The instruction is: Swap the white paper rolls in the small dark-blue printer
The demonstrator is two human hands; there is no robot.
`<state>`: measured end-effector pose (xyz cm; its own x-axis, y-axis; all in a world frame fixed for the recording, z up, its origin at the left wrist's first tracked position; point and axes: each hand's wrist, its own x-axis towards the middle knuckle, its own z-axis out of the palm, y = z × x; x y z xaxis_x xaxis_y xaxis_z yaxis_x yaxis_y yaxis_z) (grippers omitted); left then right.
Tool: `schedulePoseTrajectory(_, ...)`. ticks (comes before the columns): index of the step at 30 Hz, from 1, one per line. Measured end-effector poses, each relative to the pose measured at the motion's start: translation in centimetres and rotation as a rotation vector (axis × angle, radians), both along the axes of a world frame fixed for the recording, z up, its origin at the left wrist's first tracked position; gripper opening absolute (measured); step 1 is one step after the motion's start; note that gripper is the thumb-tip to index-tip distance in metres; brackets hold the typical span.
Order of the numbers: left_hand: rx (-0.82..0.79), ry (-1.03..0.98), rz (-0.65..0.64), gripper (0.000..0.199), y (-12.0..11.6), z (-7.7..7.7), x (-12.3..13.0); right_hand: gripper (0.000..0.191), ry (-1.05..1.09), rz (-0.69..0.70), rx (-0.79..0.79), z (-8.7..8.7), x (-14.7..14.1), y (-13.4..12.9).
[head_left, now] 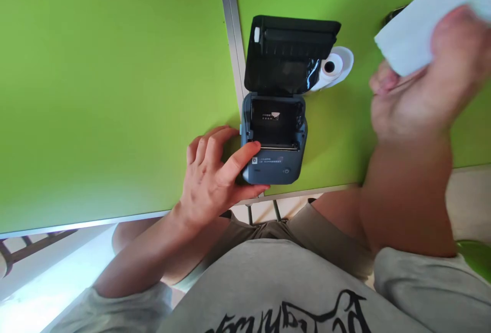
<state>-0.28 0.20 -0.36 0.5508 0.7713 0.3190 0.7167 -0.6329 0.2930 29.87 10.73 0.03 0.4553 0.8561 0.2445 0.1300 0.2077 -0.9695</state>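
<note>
A small blue-grey label printer stands near the front edge of the green table, its black lid flipped up and away from me. Inside, the paper bay shows a small printed sticker and no roll. My left hand is closed around the printer's left side, thumb on the front of the bay. Off to the right, my right hand, partly blurred, is shut on a sheet of white paper, thumb on top. Behind the lid's right side lies a white paper roll, partly hidden.
A dark object shows partly from under the white paper. A metal seam strip runs between two green table tops. The table's front edge lies just before my lap. A green rounded thing is at the lower right.
</note>
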Motion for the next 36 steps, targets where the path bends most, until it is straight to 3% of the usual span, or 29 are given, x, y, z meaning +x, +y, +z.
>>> schedulePoseTrajectory(3, 0.005, -0.027, 0.034, 0.077, -0.1, -0.2, 0.1, 0.017, -0.036, -0.006, 0.109, -0.9, -1.5, 0.0)
schedulePoseTrajectory(6, 0.004, -0.077, 0.079, 0.079, -0.2, -0.4, 0.2, 0.013, -0.177, 0.030, 0.114, -0.9, -1.5, -0.3)
schedulePoseTrajectory(13, 0.002, -0.047, 0.042, 0.072, -0.2, -0.3, 0.1, 0.019, -0.543, 0.091, 0.151, -1.0, -0.3, -0.4)
schedulePoseTrajectory(16, -0.007, -0.037, 0.026, 0.072, -0.2, -0.3, 0.0, 0.033, -0.619, 0.127, 0.137, -1.8, 0.3, -0.5)
schedulePoseTrajectory(20, -0.024, -0.050, 0.023, 0.072, -0.1, -0.3, -0.2, 0.051, -0.666, 0.159, 0.073, -2.3, 1.1, -0.6)
schedulePoseTrajectory(24, -0.021, -0.045, -0.001, 0.073, -0.1, -0.2, -0.3, 0.050, -0.723, 0.142, 0.010, -1.9, 1.2, -0.8)
schedulePoseTrajectory(29, -0.041, -0.052, -0.015, 0.071, -0.1, -0.2, -0.2, 0.052, -0.704, 0.157, 0.044, -1.2, 0.9, -1.1)
schedulePoseTrajectory(36, -0.049, -0.089, 0.017, 0.072, -0.2, -0.2, 0.1, 0.059, -0.715, 0.132, -0.062, -2.3, 1.2, -0.8)
